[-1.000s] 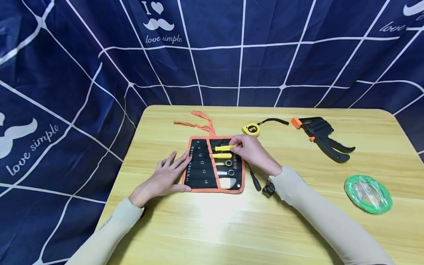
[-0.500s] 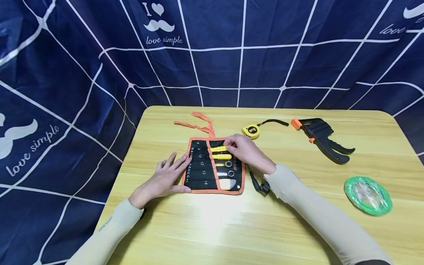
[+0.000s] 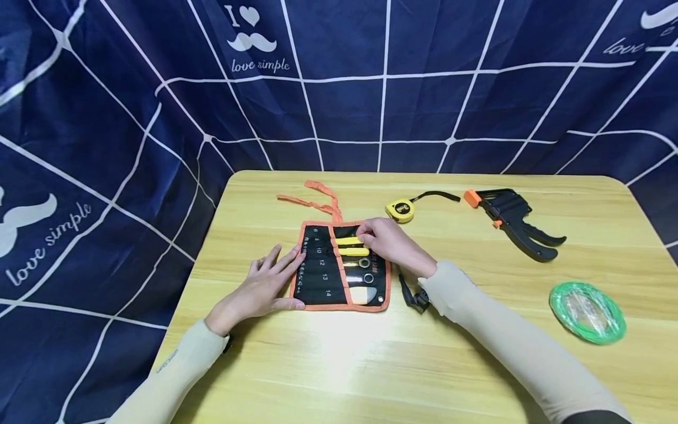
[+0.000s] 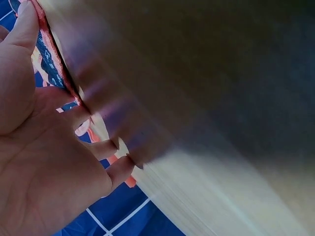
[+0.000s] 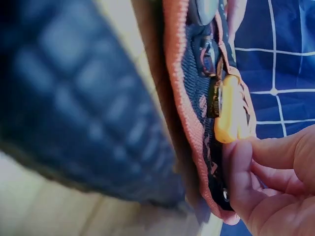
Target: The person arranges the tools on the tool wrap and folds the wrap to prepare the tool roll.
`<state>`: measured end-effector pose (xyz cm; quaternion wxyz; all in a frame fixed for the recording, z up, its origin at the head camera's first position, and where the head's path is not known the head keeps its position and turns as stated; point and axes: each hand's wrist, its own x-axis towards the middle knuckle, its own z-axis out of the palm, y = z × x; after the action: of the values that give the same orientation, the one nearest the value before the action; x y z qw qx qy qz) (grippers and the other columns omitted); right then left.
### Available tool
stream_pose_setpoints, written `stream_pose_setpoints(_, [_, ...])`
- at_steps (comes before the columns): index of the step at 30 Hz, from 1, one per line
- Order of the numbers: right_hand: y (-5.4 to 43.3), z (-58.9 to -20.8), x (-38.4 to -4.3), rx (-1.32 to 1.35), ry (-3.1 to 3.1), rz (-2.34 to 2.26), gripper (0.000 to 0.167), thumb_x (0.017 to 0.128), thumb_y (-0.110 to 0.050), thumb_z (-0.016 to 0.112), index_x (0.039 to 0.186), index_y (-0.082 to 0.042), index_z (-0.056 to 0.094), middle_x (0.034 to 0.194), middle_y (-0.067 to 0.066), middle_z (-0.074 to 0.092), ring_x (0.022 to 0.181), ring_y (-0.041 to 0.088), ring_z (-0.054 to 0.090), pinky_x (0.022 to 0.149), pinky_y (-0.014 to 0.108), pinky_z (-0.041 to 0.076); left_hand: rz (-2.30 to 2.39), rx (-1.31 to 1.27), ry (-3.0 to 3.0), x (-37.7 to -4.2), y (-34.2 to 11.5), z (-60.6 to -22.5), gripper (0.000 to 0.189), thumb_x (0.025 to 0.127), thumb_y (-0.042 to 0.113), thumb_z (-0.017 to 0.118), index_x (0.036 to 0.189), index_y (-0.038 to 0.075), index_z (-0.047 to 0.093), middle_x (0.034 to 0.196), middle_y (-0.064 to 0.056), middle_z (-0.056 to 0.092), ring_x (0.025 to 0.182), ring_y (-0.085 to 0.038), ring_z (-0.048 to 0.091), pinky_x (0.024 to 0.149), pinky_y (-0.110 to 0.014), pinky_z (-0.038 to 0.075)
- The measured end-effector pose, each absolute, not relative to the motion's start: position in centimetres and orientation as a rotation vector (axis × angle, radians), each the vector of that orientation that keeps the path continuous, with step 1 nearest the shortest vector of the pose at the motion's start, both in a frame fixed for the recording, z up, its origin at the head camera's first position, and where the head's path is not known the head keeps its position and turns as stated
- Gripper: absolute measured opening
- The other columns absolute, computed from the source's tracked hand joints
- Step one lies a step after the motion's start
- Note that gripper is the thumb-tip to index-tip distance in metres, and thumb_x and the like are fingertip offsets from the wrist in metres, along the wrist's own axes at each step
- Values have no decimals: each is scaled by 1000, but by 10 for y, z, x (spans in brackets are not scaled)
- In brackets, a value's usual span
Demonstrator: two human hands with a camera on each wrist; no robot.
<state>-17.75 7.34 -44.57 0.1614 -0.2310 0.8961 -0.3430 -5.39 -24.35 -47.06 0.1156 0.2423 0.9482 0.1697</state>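
A black tool pouch (image 3: 318,274) with orange edging lies flat, its pockets marked with numbers. My left hand (image 3: 266,284) rests on its left edge with fingers spread. At the top pocket, my right hand (image 3: 384,238) pinches the end of a yellow-handled screwdriver (image 3: 348,241) between thumb and fingers. The screwdriver's front end is hidden in the pocket. Just below it sits a second yellow handle (image 3: 354,251). Two wrenches (image 3: 364,262) and a putty knife (image 3: 362,295) poke out of the lower pockets. In the right wrist view, yellow handle ends (image 5: 227,110) meet the fingertips.
Beyond the pouch lie its orange ties (image 3: 333,203) and a yellow tape measure (image 3: 400,209). To the right are a black bar clamp (image 3: 516,224) and a coil of green wire (image 3: 587,312). A black handle (image 3: 405,290) lies beside the right wrist.
My right hand has moved left with the screwdriver, which now sits deeper in its pocket, then nearly stopped. The left hand has stayed on the pouch edge.
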Motion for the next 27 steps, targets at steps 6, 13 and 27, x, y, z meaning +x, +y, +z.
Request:
stream_pose_setpoints(6, [71,-446,-183,-715,2543,-915,22,112,-3,57,109,-1,79,86,6,65,75,20,57,89,43,50,516,716,2773,-54,-244,-471,105,96,56,80,173,7,30,179,-16,24,162,-54,12,109,-75,29])
stream_pose_setpoints(13, [73,-450,-193,-706,2446,-951,24,112,-2,53,112,-1,77,87,6,65,72,20,53,80,40,47,499,706,2775,-54,-244,-472,105,96,56,80,173,6,28,179,-15,22,162,-54,12,110,-75,29])
stream_pose_setpoints(27, [74,-454,-194,-803,2404,-1056,15,104,3,69,118,0,73,105,9,67,94,23,62,88,40,53,504,694,2755,-54,-243,-471,105,97,56,78,174,7,26,181,-14,18,162,-53,9,113,-78,25])
